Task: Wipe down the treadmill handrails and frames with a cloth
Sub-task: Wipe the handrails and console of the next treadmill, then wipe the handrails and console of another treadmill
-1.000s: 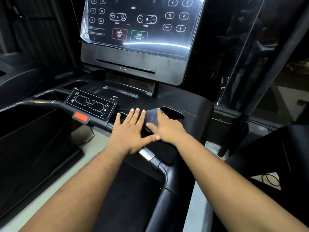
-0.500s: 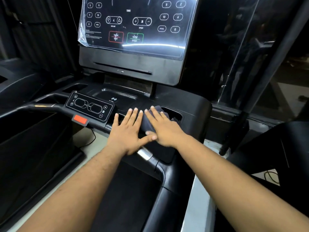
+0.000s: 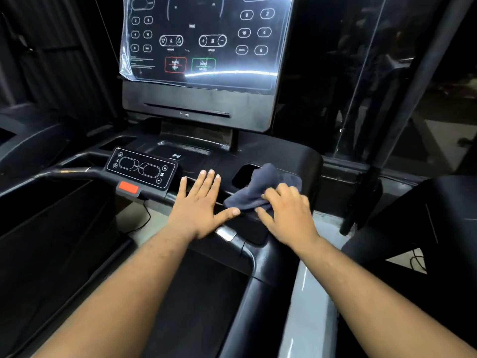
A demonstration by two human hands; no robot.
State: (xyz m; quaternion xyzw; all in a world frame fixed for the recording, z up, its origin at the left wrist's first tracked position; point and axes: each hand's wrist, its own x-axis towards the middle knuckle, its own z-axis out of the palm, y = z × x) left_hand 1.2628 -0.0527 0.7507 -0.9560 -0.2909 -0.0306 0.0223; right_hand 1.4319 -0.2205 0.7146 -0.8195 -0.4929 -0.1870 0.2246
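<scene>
A dark grey cloth lies bunched on the black treadmill console tray, partly over the right cup recess. My right hand rests on the cloth's near right part, fingers curled and pressing it onto the tray. My left hand lies flat with fingers spread on the front crossbar, just left of the cloth, its thumb tip touching the cloth's near edge. The right handrail curves down toward me below both hands.
A small control pad with an orange stop tab sits left of my left hand. The big display panel stands upright behind the tray. A dark post rises at the right. Another black machine stands close on the right.
My right hand has slid to the right with the cloth and curled over it, uncovering more cloth. The two hands have separated; my left hand stays flat in place.
</scene>
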